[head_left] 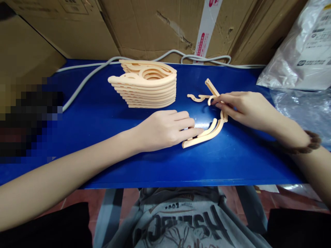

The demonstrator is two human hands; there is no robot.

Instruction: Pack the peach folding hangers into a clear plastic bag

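Note:
A peach-coloured plastic folding hanger point(203, 139) lies spread out on the blue table, its jointed pieces at angles to each other. My left hand point(168, 130) is closed at the hanger's near arm, the index finger lying along it; the other fingertips are partly hidden. With thumb and fingers, my right hand point(247, 108) pinches the hanger's middle, near a small curved hook. Beyond that hand, a straight piece and a wavy piece stick out to the left and back. Behind my left hand stands a neat stack of folded hangers point(152, 98) of the same colour.
A white cable point(90, 84) runs along the table's back edge and down its left side. Cardboard boxes point(155, 31) stand behind. Clear plastic bags with printed labels point(300, 51) lie at the right. A pixelated dark area covers the far left.

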